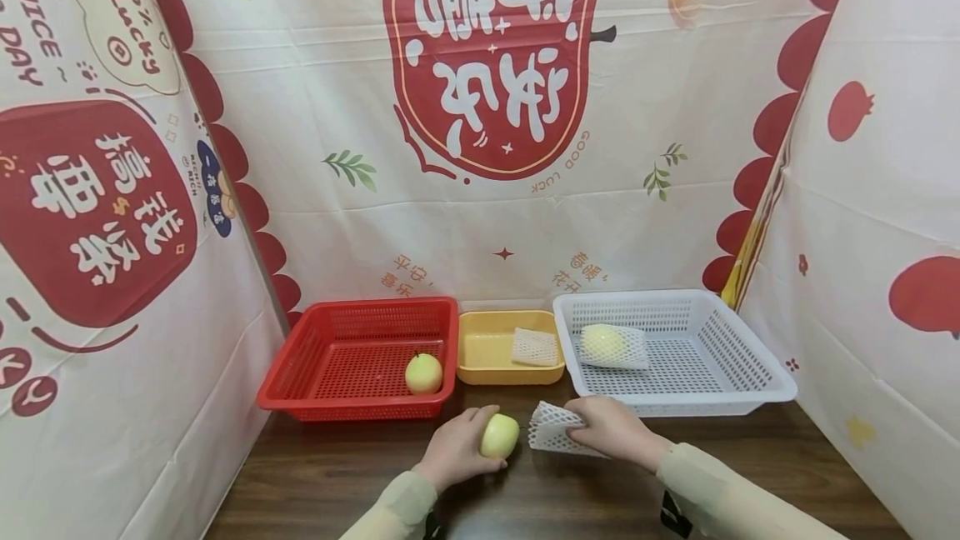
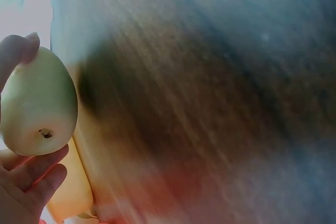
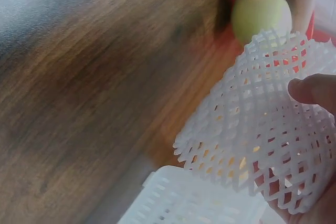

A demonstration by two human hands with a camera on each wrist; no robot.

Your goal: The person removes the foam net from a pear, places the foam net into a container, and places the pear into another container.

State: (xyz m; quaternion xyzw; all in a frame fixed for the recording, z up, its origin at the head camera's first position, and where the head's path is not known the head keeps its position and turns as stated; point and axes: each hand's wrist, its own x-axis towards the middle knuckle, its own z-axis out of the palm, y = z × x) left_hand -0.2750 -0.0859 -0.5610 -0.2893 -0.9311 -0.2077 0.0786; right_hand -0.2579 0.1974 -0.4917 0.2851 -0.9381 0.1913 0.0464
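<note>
My left hand (image 1: 456, 450) grips a yellow-green pear (image 1: 499, 437) above the front of the table. In the left wrist view, thumb and fingers lie on opposite sides of the pear (image 2: 39, 100), whose dark blossom end shows. Across from it, my right hand (image 1: 618, 432) pinches a white foam fruit net (image 1: 553, 430), its end pointing at the pear with a small gap in the head view. The right wrist view shows the thumb on top of the net (image 3: 252, 119), which is spread wide and overlaps part of the pear (image 3: 257, 17).
Behind the hands stand a red basket (image 1: 345, 365) with one pear (image 1: 423, 374), a small yellow bin (image 1: 480, 344) with flat foam netting (image 1: 534, 347), and a white basket (image 1: 690, 361) holding a netted pear (image 1: 602, 345). Printed cloth walls enclose the wooden table (image 1: 517, 507).
</note>
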